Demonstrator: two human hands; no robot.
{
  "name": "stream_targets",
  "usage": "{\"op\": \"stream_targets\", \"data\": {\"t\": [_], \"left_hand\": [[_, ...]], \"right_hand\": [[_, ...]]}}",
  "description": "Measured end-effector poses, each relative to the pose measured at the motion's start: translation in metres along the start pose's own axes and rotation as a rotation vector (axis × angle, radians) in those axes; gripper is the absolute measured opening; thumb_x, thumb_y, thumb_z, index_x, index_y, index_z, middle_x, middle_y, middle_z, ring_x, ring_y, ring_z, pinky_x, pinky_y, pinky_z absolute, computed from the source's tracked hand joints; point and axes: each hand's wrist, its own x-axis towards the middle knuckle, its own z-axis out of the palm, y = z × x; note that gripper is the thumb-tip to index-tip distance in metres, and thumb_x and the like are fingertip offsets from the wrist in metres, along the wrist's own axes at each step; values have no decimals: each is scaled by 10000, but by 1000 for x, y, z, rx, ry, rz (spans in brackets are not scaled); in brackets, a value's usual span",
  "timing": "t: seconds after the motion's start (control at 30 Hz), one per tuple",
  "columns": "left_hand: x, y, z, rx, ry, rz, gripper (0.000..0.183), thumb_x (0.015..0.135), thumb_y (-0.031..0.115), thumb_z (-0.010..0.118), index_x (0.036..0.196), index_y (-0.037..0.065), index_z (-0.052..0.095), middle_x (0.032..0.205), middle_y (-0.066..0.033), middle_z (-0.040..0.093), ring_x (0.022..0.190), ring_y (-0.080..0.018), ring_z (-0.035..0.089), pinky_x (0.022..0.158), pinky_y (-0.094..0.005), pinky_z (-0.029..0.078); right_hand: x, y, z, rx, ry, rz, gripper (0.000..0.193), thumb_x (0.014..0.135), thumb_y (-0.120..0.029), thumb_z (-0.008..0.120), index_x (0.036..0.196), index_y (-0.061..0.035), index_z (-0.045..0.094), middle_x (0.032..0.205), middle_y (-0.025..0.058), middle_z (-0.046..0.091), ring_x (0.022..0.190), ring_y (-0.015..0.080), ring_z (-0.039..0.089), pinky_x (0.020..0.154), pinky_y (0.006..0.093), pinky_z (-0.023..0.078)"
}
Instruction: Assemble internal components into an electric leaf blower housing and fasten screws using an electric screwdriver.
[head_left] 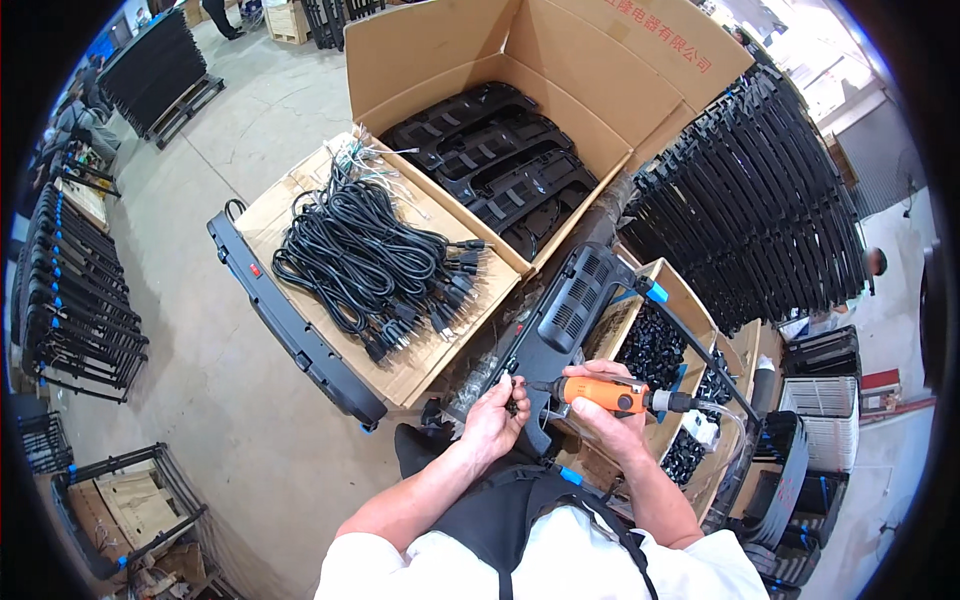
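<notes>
My right hand (pixel 618 425) is wrapped around an orange air screwdriver (pixel 606 393), held nearly level with its bit toward the left. A clear hose runs from its back end. Close to the bit, my left hand (pixel 490 422) is closed, its thumb and fingertips pinched together; whatever they hold is too small to make out. Both hands are over the near end of a long black plastic housing (pixel 540 345). On the housing lies a raised vented cover (pixel 578 298), and a small red switch shows beside it.
Left of the housing, black power cords (pixel 365 260) lie piled on cardboard (pixel 440 365). An open carton (pixel 590 75) behind holds black plastic panels (pixel 495 150). To the right, a divided wooden tray (pixel 690 290) contains small black parts (pixel 650 345). Stacked black frames (pixel 750 200) stand beyond.
</notes>
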Motion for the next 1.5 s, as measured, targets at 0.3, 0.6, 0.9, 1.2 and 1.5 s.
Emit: {"op": "stream_targets", "data": {"t": [0.3, 0.6, 0.9, 1.2, 1.5], "left_hand": [[2, 1, -3, 29, -42, -45, 263, 1110, 281, 576, 1215, 49, 645, 908, -18, 652, 793, -155, 623, 734, -290, 561], [-2, -6, 5, -62, 40, -36, 298, 1120, 302, 553, 1269, 54, 628, 900, 1, 613, 798, -147, 587, 758, -285, 527], [3, -1, -3, -78, 50, -5, 286, 1121, 266, 552, 1323, 73, 616, 924, -10, 625, 815, -150, 603, 767, -301, 540], [-6, -13, -4, 171, 48, -110, 251, 1132, 191, 476, 1270, 35, 614, 995, -48, 661, 840, -157, 652, 741, -328, 584], [-18, -8, 24, 253, 58, -243, 255, 1133, 184, 458, 1250, 27, 622, 1086, -77, 659, 929, -167, 672, 865, -353, 652]], "right_hand": [[-5, 7, -1, -15, 4, -8, 540, 872, -62, 807, 1349, -42, 556, 1330, 173, 679, 1241, 254, 650, 1091, 416, 522], [3, 18, 12, -153, -44, -79, 497, 884, -43, 799, 1332, -25, 585, 1315, 146, 693, 1229, 236, 661, 1077, 397, 530], [19, 22, 26, -271, -97, -87, 474, 892, 9, 784, 1320, -33, 584, 1322, 153, 678, 1223, 245, 663, 1065, 394, 534], [32, 21, 44, -469, -152, -132, 335, 876, -100, 802, 1186, -52, 684, 1217, 114, 751, 1110, 224, 736, 954, 363, 587], [28, 9, 50, -456, -104, -26, 426, 849, -89, 812, 1253, -52, 682, 1276, 122, 727, 1188, 215, 698, 1035, 365, 546]]}}
